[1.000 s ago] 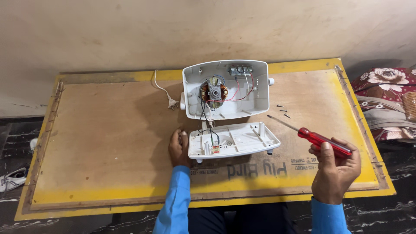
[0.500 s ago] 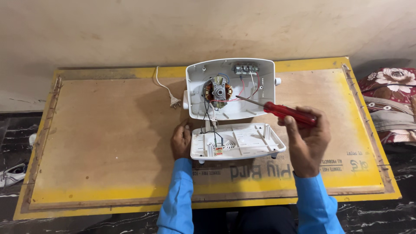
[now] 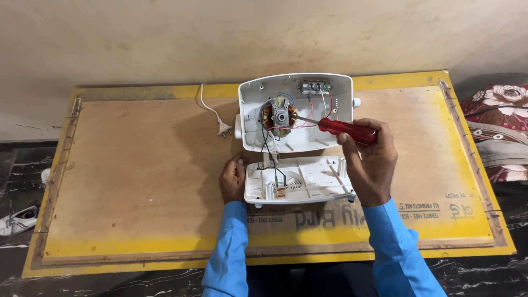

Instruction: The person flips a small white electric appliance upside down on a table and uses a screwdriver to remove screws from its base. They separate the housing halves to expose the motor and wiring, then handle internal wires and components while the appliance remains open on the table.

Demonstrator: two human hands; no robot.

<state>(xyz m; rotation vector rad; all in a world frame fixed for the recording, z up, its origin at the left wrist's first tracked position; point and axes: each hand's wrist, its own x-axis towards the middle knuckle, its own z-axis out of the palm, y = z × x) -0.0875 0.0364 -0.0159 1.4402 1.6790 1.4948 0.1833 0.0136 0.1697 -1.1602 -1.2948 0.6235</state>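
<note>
Risk, largest first. The white casing (image 3: 296, 113) lies opened in two halves on the table (image 3: 137, 181) — the upper shell with the motor (image 3: 280, 116), and the flat base half (image 3: 300, 181) nearer you. Thin wires (image 3: 269, 148) run between the two. If either half shifts, my guess is those wires take the strain and could pull loose at a joint.

Your left hand (image 3: 234, 179) rests against the left edge of the base half, fingers curled; I cannot tell whether it grips or only steadies. The upper shell has nothing on it, so a hard push there could slide it.

Your right hand (image 3: 368, 159) is closed round the red handle of the screwdriver (image 3: 344, 130), with the shaft reaching toward the motor. A slip off the screw would likely send the tip into the copper windings or the red and blue leads beside it.

The plug (image 3: 224, 130) lies loose on the table, left of the shell — not in any socket visible here.

Surface: a brown board with a yellow border and worn edges. Room: a plain pale wall (image 3: 165, 38) behind, dark marbled floor (image 3: 16, 170), a shoe (image 3: 16, 221) at left, floral bedding (image 3: 500, 126) at right.
</note>
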